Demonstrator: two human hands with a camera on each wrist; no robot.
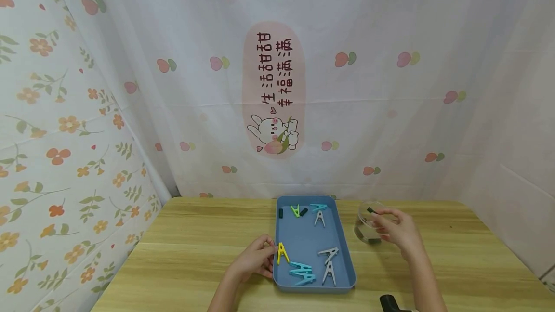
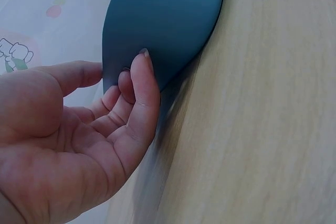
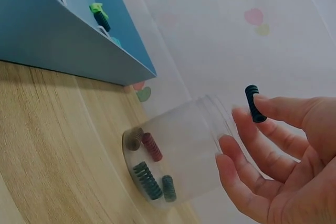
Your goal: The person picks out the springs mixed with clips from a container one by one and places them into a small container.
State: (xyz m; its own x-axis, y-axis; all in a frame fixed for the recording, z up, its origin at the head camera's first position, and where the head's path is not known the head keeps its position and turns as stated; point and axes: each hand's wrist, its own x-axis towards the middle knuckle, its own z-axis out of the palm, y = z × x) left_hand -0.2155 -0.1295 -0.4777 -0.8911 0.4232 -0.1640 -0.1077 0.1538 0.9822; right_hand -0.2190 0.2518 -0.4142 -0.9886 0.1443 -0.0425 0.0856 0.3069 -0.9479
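My right hand point(image 1: 401, 232) pinches a small dark green coil spring point(image 3: 255, 104) between thumb and index finger, over the mouth of a clear plastic jar point(image 3: 191, 145). The other fingers rest near the jar's rim. Inside the jar lie several springs: a red spring point(image 3: 153, 147), a larger green spring point(image 3: 147, 180) and smaller ones. At the left side of a blue tray point(image 1: 310, 235), my left hand point(image 2: 89, 129) grips the rim, thumb at the edge and fingers against the outer wall. Just inside, by that hand, lies a yellow clothespin point(image 1: 282, 253).
The tray also holds turquoise clothespins point(image 1: 302, 267), grey clothespins point(image 1: 329, 273), a lime green clothespin point(image 1: 296, 211) and two dark springs point(image 1: 280, 213). A black rounded object point(image 1: 389, 302) shows at the bottom edge. Patterned curtains point(image 1: 347, 110) hang behind the wooden table point(image 1: 208, 225).
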